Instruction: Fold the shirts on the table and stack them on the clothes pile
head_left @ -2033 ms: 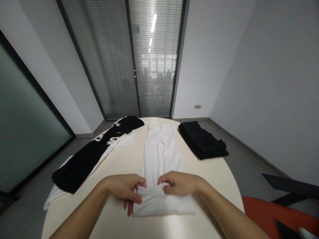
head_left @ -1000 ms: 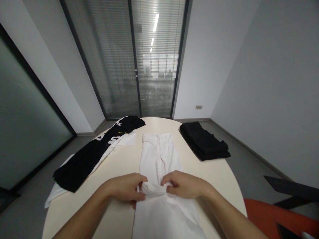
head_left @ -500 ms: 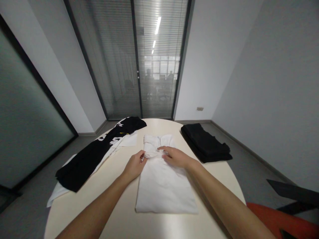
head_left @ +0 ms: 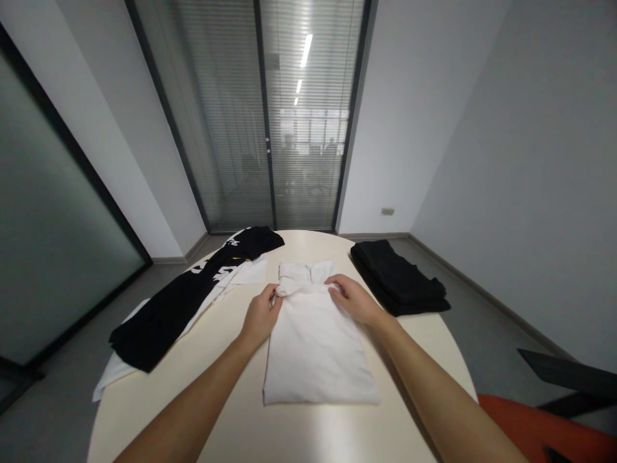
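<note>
A white shirt (head_left: 321,350), folded into a long rectangle, lies flat on the table in front of me. Its far end is bunched at the collar. My left hand (head_left: 261,315) pinches the left edge of that bunched part between thumb and fingers. At the collar's right side, my right hand (head_left: 353,297) has its thumb and fingers closed on the cloth. The fingertips of both hands are partly hidden by the fabric.
Black and white shirts (head_left: 193,292) lie spread along the left edge of the round table (head_left: 231,411). Folded black clothes (head_left: 398,276) are stacked at the right. A red chair (head_left: 544,427) stands at the lower right, and a glass partition (head_left: 308,161) is behind the table.
My right hand has slid right along the collar to its right side. My left hand has shifted slightly away from me, and the shirt's near edge has moved a little away too.
</note>
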### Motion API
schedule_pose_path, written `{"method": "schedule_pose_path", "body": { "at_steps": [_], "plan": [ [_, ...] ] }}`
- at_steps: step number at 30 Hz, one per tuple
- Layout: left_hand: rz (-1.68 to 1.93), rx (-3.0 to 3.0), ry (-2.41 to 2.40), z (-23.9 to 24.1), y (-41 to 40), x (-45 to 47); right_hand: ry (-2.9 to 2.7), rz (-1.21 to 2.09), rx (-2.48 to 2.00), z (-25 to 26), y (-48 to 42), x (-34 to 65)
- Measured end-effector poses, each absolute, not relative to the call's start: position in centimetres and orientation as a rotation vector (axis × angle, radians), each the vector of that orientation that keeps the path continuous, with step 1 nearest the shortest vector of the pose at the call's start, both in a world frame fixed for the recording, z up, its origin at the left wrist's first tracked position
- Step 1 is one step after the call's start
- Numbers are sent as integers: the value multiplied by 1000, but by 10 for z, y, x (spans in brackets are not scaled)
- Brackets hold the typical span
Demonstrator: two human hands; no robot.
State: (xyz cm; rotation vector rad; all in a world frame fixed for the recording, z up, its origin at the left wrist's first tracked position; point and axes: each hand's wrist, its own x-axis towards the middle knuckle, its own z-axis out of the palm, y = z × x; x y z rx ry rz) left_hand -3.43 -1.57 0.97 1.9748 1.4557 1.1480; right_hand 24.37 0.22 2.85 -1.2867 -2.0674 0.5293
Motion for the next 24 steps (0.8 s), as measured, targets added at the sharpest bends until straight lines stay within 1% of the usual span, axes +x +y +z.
{"method": "schedule_pose_path", "body": {
  "at_steps": [2,5,9,13,15,19,22,24],
  "plan": [
    [1040,2021,1473,8,-13,-35,-2107,507,-1302,23,4,242],
    [925,2119,1475,7,-13,-36,-2196,573,-1323,22,5,245],
    [848,2151,1396,17,-24,-43,-2241,778,-1388,31,-2,250],
    [681,2083,1218,31,-45,-49,-2359,1012,-1279,40,-19,255],
    [659,2031,1140,39,-54,-51,-2376,1111,-1236,46,-29,257],
    [758,1870,1023,60,-63,-50,-2325,1123,-1186,67,-40,260],
    [948,1720,949,75,-53,-46,-2222,1030,-1081,85,-32,261],
    [1087,1647,966,74,-36,-41,-2125,909,-1039,88,-17,260]
  ]
}}
